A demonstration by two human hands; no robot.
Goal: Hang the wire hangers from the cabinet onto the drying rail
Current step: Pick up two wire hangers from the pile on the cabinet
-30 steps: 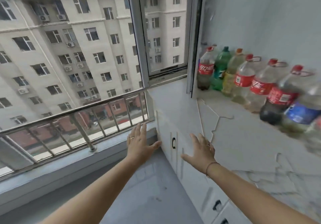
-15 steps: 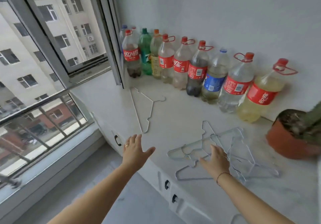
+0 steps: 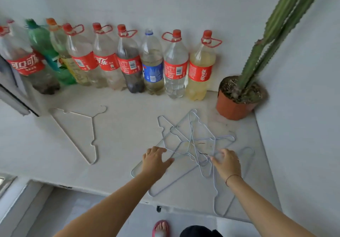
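Note:
A tangled pile of several pale blue and white wire hangers [image 3: 191, 143] lies flat on the white cabinet top [image 3: 119, 137]. One more white wire hanger [image 3: 86, 135] lies apart to the left. My left hand [image 3: 155, 160] hovers over the pile's left edge with fingers spread and holds nothing. Over the pile's right side is my right hand [image 3: 227, 163], fingers relaxed and reaching toward the crossed wires, nothing gripped. The drying rail is out of view.
A row of several plastic bottles [image 3: 128, 62] lines the back wall. A tall cactus in an orange pot [image 3: 237, 104] stands in the right corner. A window frame edge [image 3: 12, 97] is at the left. A cabinet door handle [image 3: 158, 208] shows below the edge.
The view swung right from the window to the cabinet top. Both hands moved forward and now reach over the hanger pile; the right hand was at its near edge before.

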